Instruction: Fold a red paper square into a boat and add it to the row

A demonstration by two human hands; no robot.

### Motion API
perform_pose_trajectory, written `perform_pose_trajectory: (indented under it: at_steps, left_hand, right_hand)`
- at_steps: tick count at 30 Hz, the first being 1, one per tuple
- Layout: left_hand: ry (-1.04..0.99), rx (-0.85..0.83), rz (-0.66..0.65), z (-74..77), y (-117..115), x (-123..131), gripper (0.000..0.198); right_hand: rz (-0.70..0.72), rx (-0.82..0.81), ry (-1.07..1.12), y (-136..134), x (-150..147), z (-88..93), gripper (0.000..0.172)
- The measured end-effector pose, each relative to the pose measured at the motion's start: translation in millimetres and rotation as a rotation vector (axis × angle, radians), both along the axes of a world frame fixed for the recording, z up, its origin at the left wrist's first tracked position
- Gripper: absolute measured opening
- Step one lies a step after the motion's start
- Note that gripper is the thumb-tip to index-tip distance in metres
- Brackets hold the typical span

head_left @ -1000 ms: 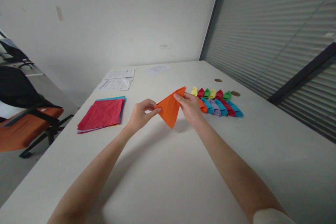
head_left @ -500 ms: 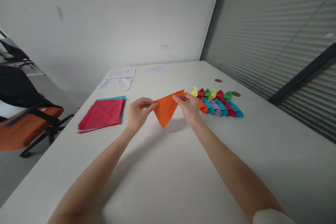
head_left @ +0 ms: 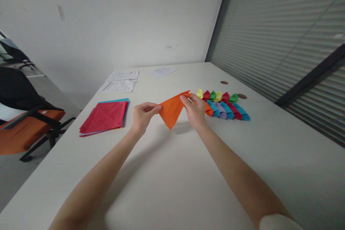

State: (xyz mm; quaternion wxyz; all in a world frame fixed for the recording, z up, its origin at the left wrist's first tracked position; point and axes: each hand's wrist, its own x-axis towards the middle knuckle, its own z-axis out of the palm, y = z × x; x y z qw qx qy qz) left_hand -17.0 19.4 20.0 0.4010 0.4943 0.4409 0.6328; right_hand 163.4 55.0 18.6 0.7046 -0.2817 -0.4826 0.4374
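An orange cloth napkin [head_left: 171, 112], folded into a triangle, hangs point-down above the white table. My left hand [head_left: 143, 115] pinches its left corner between thumb and fingers. At the upper right, my right hand [head_left: 195, 110] grips the folded top edge, thumb in front and the other fingers partly hidden behind. A loose layer of the napkin sticks up near the right fingers. Just past my right hand lie folded napkins in two rows, among them a green one [head_left: 233, 97] and a blue one [head_left: 241, 111].
A stack of square napkins, red on top [head_left: 104, 116], lies at the left of the table [head_left: 172, 187]. Printed papers [head_left: 118, 85] rest farther back. An office chair [head_left: 29, 125] stands beyond the left edge; window blinds [head_left: 280, 36] run along the right.
The orange napkin has shifted very slightly right and up at its lower point. My right fingers have moved a little along its top edge; both hands keep their hold.
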Motion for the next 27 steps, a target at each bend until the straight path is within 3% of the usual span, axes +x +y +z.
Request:
perform_pose_trajectory:
  at_steps: [10,13,22,27]
  left_hand:
    - [0.3,0.173,0.048,12.4,-8.4,-6.4,0.037]
    - [0.358,0.217,0.026,14.9,-9.4,-6.3,0.029]
    - [0.33,0.022,-0.215,-1.4,-2.5,-5.0,0.028]
    - [0.277,-0.011,-0.241,-6.6,-0.9,-3.9,0.025]
  right_hand:
    - [-0.03,-0.035,0.023,3.2,1.5,-0.1,0.023]
    - [-0.03,-0.03,-0.001,2.4,1.4,0.8,0.023]
    - [-0.096,0.101,-0.151,-4.9,2.1,10.0,0.018]
    - [-0.163,0.181,-0.258,-5.0,5.3,10.2,0.02]
